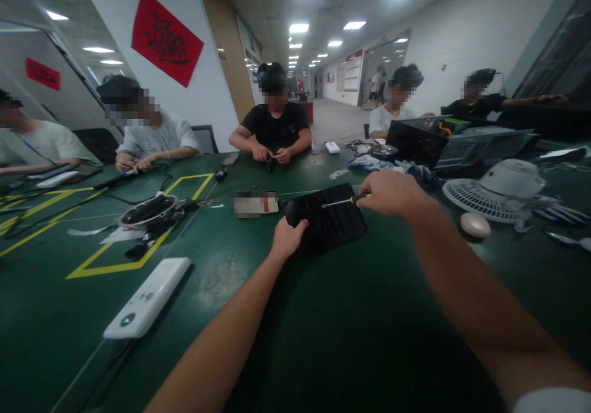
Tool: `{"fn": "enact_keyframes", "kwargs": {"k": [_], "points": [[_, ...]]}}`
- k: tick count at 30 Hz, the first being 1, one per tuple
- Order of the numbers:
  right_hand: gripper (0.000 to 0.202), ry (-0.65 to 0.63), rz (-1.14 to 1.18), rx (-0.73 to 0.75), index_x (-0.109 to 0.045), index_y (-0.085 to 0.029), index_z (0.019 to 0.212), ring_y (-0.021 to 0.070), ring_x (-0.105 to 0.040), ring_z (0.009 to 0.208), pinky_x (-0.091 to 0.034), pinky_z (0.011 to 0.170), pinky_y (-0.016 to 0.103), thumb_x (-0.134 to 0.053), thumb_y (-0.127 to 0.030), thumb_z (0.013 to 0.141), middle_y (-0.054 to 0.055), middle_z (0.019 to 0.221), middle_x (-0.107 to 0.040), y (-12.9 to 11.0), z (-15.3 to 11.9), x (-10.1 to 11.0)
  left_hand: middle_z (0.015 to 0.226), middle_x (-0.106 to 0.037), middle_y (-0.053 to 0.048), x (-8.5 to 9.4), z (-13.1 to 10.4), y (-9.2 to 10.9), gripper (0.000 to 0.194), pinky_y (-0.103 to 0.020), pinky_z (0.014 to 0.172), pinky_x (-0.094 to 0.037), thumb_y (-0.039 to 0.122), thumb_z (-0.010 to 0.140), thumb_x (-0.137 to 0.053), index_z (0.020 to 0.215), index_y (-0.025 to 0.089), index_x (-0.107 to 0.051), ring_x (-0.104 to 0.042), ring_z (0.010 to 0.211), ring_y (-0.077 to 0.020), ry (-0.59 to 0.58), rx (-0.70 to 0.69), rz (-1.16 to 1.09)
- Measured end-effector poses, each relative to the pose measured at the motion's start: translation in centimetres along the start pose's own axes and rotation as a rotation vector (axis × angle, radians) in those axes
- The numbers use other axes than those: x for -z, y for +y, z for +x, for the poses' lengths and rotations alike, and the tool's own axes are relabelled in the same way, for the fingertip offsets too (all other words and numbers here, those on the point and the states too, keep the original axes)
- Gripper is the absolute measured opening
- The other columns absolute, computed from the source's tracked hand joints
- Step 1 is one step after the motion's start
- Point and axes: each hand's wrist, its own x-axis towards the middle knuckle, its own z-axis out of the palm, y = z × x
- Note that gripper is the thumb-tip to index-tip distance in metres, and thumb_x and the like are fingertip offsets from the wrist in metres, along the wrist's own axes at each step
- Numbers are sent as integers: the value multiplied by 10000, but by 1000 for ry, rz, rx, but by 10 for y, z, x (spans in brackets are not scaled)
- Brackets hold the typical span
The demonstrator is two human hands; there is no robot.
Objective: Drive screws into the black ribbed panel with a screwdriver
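A flat black rectangular panel [330,228], like a cover or tray with ridges, lies tilted over the green table in the middle of the head view. At its left edge my left hand [290,237] grips it, thumb on top. My right hand [392,192] is closed round the yellow and black handle of a screwdriver [339,202]. The screwdriver's shaft points left across the panel, its tip over the panel's upper middle; whether it touches cannot be made out. Just left of the panel lies a small beige box [255,205] with a red mark.
A white power bank-like device [148,299] lies at the front left, with cables behind it. To the right are a white fan part [498,188], a pale oval object [475,224] and an opened metal computer case [480,145]. Several people sit round the green table [221,351].
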Motion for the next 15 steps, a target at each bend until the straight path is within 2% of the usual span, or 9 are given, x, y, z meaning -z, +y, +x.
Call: {"fn": "enact_keyframes", "kwargs": {"k": [8,15], "points": [[271,5,48,67,-846,-293,1126,360,-753,1103,-559,843,452,-716,-381,905,119,1200,-829,5,9,-4,1108,-840,-134,0,5,-6,306,-475,1025,-601,301,817,-843,1083,172,-766,-793,1072,-323,51,7,-17],[236,39,92,60,-846,-276,1076,336,-759,1069,-553,829,427,-702,-351,905,117,1146,-830,4,14,-10,1124,-849,-127,6,25,-6,379,-507,1033,-637,245,756,-895,1099,180,-748,-817,1053,-307,-68,182,-291]]}}
